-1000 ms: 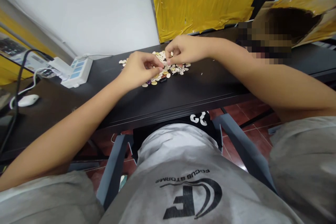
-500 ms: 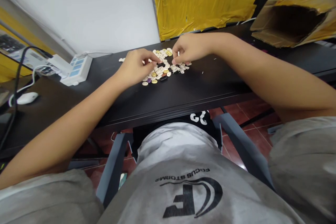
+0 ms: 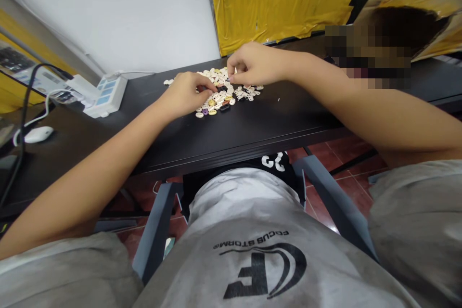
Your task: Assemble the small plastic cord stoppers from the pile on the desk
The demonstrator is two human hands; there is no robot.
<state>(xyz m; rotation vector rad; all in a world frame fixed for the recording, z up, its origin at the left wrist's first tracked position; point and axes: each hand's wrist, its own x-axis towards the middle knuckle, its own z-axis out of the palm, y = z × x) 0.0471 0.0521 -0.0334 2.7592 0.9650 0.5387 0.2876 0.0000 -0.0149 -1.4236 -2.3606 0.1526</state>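
A spread-out pile of small round and oval buttons (image 3: 218, 101) lies on the black table, mostly white, with yellow, purple, black and reddish ones among them. My left hand (image 3: 186, 90) rests at the pile's left side, thumb and forefinger drawn together over the buttons; anything between their tips is too small to make out. Over the back right of the pile, my right hand (image 3: 249, 65) is in a pinch, its fingertips low at the buttons; what it holds, if anything, is hidden. A cluster of smaller white pieces (image 3: 249, 92) lies below my right hand.
A white power strip (image 3: 108, 98) with a plugged-in adapter and a white mouse (image 3: 38, 134) are on the left. Yellow sheeting (image 3: 281, 0) hangs behind the table (image 3: 231, 134). At the right stands a cardboard box (image 3: 436, 43), partly covered by a blurred patch.
My right hand has moved left, from above the smaller white cluster to the back of the main pile. My left hand has shifted slightly down and left, remaining at the pile.
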